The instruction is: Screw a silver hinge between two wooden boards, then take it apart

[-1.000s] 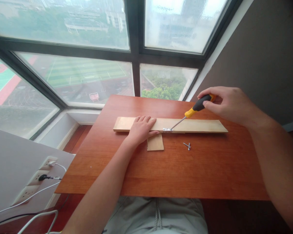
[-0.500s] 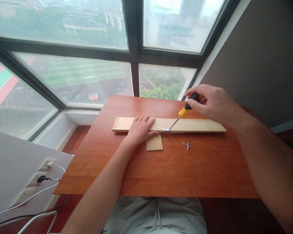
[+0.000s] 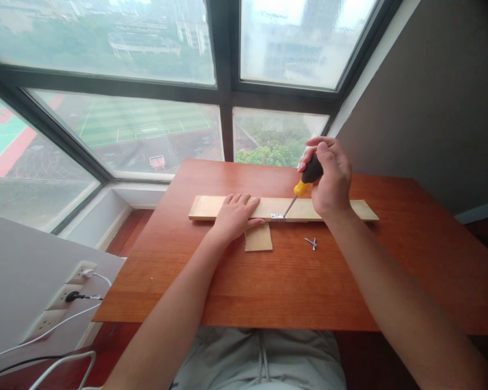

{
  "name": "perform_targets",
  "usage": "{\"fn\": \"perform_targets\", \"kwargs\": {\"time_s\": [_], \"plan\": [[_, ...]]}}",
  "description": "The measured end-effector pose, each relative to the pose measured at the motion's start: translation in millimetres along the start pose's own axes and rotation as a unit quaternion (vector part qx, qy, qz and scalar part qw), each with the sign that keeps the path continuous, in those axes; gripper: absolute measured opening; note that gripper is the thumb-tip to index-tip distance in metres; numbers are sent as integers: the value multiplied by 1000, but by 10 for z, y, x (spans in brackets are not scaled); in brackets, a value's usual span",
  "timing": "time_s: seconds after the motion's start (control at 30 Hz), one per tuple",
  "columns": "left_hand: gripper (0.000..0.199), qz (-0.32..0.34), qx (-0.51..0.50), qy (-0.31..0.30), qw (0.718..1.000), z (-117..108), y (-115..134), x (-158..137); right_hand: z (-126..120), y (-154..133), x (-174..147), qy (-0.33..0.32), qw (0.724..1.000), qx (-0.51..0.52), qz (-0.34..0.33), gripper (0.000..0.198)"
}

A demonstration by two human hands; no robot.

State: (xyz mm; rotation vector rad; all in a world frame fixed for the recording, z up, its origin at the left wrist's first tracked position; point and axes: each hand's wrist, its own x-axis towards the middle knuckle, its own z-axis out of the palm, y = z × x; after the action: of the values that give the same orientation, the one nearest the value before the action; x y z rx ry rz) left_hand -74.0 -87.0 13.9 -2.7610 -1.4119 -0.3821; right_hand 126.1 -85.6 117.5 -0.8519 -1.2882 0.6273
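Note:
A long pale wooden board lies across the table. My left hand rests flat on it, fingers stretched over the top and the thumb along its near edge. A small metal hinge sits at that near edge, just right of the thumb. My right hand is closed around the handle of a black and yellow screwdriver. The screwdriver slants down to the left, its tip at the hinge's right end; the screw head there is too small to make out. Part of the board is hidden behind my right hand.
Loose screws lie on the reddish wooden table in front of the board. A small square wooden piece sticks out below my left hand. Windows stand behind the table; wall sockets with cables are at the left.
My right hand has turned round the screwdriver handle, with wrist and forearm swung to the left. The screwdriver tip stays at the hinge. My left hand keeps its place on the board.

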Motion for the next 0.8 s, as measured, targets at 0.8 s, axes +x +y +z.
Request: {"fn": "perform_targets", "kwargs": {"time_s": [0.8], "plan": [[55,-1,-1,2,1000,-1,9,-11,59,254,62,-61,979,191,43,41]]}}
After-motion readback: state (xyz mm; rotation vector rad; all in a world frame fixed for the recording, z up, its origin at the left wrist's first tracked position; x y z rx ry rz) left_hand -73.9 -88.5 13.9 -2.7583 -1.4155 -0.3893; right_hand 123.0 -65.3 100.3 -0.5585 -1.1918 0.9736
